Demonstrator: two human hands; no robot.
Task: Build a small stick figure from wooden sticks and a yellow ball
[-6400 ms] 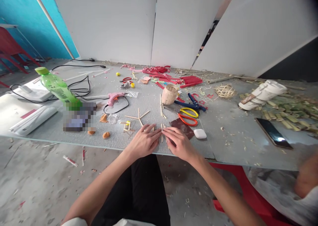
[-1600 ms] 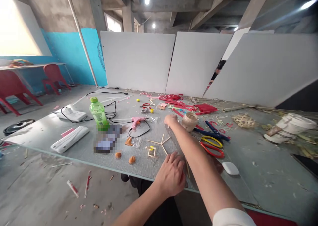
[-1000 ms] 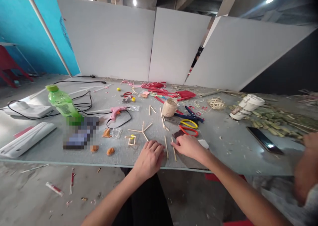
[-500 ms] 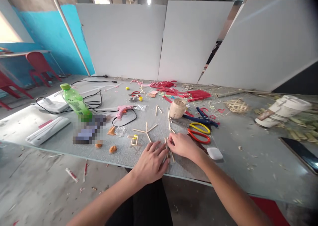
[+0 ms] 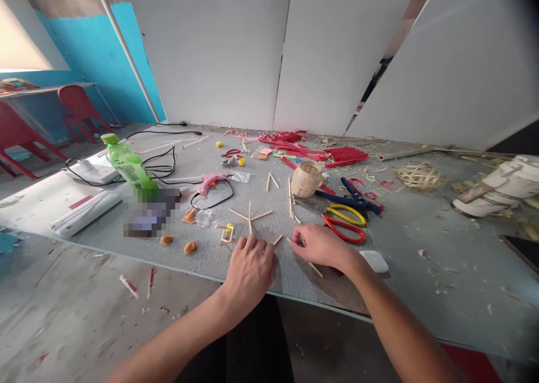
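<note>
My left hand (image 5: 251, 266) is closed near the table's front edge, with the tip of a pale thin stick (image 5: 278, 240) poking out beside its fingers. To its right, my right hand (image 5: 319, 245) has thumb and fingers bent together over another pale stick (image 5: 315, 269), whose two ends show on either side of the hand. Beyond the left hand lies a star-like figure of sticks (image 5: 250, 217), and a small square stick frame (image 5: 228, 235) is left of it. More loose sticks (image 5: 290, 197) lie beside a round bamboo cup (image 5: 306, 179).
Scissors with red and yellow handles (image 5: 346, 226) and blue-handled pliers (image 5: 353, 197) lie beyond my right hand, near a white case (image 5: 374, 261). Left are a pink glue gun (image 5: 209, 183), a green bottle (image 5: 132, 168) and black cables. Red strips (image 5: 345, 156) cover part of the back.
My hands have moved apart, the right one going rightward. The sticks that lay close together between them are now separated, one at each hand. The camera view has shifted slightly.
</note>
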